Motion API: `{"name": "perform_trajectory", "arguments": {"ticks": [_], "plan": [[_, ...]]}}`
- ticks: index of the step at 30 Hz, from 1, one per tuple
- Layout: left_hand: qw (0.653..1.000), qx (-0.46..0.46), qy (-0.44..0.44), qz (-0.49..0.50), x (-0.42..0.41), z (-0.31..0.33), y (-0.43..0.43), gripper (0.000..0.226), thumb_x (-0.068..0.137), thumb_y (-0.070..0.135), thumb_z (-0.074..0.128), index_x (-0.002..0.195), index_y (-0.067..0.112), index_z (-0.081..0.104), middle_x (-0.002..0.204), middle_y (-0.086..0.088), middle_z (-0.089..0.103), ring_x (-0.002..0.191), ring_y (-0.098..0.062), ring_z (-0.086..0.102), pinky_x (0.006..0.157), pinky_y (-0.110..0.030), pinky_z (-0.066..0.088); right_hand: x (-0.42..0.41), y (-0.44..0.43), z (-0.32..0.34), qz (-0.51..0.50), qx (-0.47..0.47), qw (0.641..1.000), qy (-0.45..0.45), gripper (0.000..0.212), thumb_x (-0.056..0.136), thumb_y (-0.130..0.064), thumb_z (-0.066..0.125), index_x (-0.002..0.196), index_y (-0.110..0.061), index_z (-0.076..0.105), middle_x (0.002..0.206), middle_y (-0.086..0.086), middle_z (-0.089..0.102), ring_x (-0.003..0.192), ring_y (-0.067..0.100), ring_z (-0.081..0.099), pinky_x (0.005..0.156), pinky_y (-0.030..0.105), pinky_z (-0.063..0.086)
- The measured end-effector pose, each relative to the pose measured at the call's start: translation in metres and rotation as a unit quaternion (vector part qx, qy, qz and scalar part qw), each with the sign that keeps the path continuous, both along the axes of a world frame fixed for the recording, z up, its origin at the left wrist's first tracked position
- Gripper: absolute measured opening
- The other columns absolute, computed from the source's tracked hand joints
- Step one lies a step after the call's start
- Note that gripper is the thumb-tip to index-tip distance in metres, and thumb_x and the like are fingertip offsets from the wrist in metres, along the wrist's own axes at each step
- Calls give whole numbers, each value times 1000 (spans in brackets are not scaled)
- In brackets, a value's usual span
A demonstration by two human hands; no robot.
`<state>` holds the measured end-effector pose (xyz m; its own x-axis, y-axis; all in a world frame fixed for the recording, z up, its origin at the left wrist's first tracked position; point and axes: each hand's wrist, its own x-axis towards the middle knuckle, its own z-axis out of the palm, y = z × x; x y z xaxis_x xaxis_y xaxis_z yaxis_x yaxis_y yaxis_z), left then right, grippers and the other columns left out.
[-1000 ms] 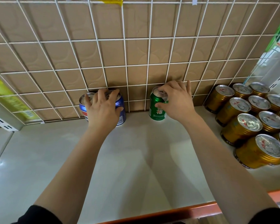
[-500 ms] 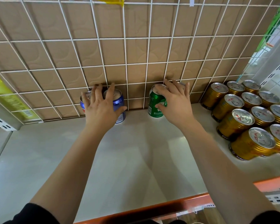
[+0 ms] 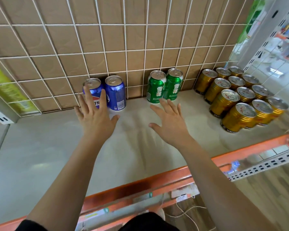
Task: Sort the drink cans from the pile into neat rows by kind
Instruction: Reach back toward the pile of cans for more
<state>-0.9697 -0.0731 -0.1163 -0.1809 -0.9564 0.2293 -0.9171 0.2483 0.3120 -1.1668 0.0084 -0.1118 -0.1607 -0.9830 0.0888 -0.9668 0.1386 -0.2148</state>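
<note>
— So, far left first: what sits there?
— A yellow packet (image 3: 6, 88), behind the white wire grid (image 3: 60, 54) that backs the shelf (image 3: 40, 147).

— And the blue ones?
— Two blue cans (image 3: 115, 95) stand upright and side by side against the grid, left of centre. The left hand (image 3: 94, 118) is spread in front of them, fingers straight and splayed, with nothing in it. Two of its fingers cross the left can of the pair. Whether they touch it, I cannot tell.

— Then the middle?
— Two green cans (image 3: 155, 89), upright and shoulder to shoulder, also at the grid. Bare shelf lies between them and the blue pair. The right hand (image 3: 169, 125) hangs just in front of them, wide open, palm down, thumb out to the left, holding nothing. Its fingertips come close to the foot of the left green can; contact is unclear.

— What's on the right?
— The gold cans (image 3: 223, 102), all upright, packed in a tight block in the back right corner, three across and several rows deep. A gap separates them from the green pair.

— And the front edge?
— An orange rail (image 3: 140, 183) runs along the front of the shelf, with a white perforated strip (image 3: 265, 164) below its right end. Both forearms reach in over the rail.
</note>
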Motion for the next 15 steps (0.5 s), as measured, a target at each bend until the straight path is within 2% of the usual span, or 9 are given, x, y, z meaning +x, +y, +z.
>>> {"name": "perform_trajectory", "arguments": {"ticks": [4, 7, 11, 15], "plan": [[1000, 24, 0, 0, 9, -4, 25, 89, 82, 42, 66, 150, 22, 12, 156, -16, -15, 142, -43, -5, 113, -56, 7, 12, 32, -4, 4, 32, 999, -20, 63, 92, -46, 49, 147, -31, 23, 159, 3, 8, 146, 25, -1, 116, 43, -8], [999, 28, -16, 9, 17, -2, 51, 83, 85, 45, 61, 150, 23, 14, 157, -15, -11, 143, -41, 1, 112, -55, 10, 20, 54, -5, 3, 41, 999, -29, 63, 92, -46, 48, 147, -30, 22, 159, 2, 8, 146, 24, 0, 116, 42, -4], [999, 13, 21, 38, 35, 9, 93, 58, 90, 39, 55, 141, 18, 37, 150, -14, 28, 132, -38, 34, 107, -48, 26, 37, 81, -4, -16, 33, 998, -58, 62, 91, -46, 50, 145, -27, 28, 156, 3, 17, 144, 27, 9, 117, 43, 7], [993, -18, 44, 104, 66, 11, 151, 48, 90, 38, 55, 132, 17, 49, 138, -13, 46, 123, -37, 44, 101, -45, 33, 56, 119, -7, 29, 5, 998, -50, 59, 90, -45, 52, 142, -22, 36, 151, 7, 28, 140, 28, 20, 115, 42, 15]]}}
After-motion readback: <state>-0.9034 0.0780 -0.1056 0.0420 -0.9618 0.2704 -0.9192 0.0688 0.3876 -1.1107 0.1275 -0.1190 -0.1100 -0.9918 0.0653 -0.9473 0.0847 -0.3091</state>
